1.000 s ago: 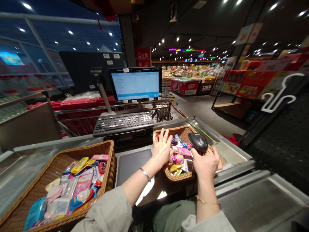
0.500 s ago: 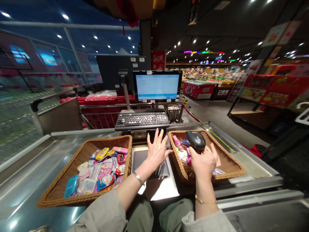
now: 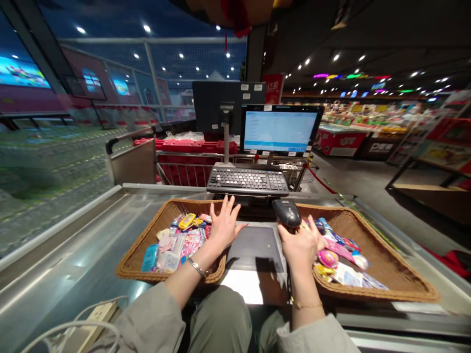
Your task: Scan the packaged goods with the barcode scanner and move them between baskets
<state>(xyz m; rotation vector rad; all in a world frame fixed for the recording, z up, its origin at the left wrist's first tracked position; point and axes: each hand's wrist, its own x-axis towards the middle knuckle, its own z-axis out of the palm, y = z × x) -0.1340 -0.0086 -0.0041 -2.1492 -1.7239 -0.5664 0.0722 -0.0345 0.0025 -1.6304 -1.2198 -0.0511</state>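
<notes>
My left hand hovers with fingers spread over the inner right rim of the left wicker basket, holding nothing. Small packaged items lie in that basket, among them a yellow one and a teal one. My right hand grips a black handheld barcode scanner by its handle, beside the left rim of the right wicker basket. In the right basket lie colourful packages, including a round pink one. Between the baskets is a grey flat plate set in the counter.
A black keyboard and a lit monitor stand behind the baskets. Beyond them is a metal cart with red contents. The metal counter extends left. A power strip with cables lies at the lower left.
The view has turned left, so the scene sits further right. My left hand has moved from the middle plate towards the left basket. My right hand still holds the scanner, now left of the right basket's contents.
</notes>
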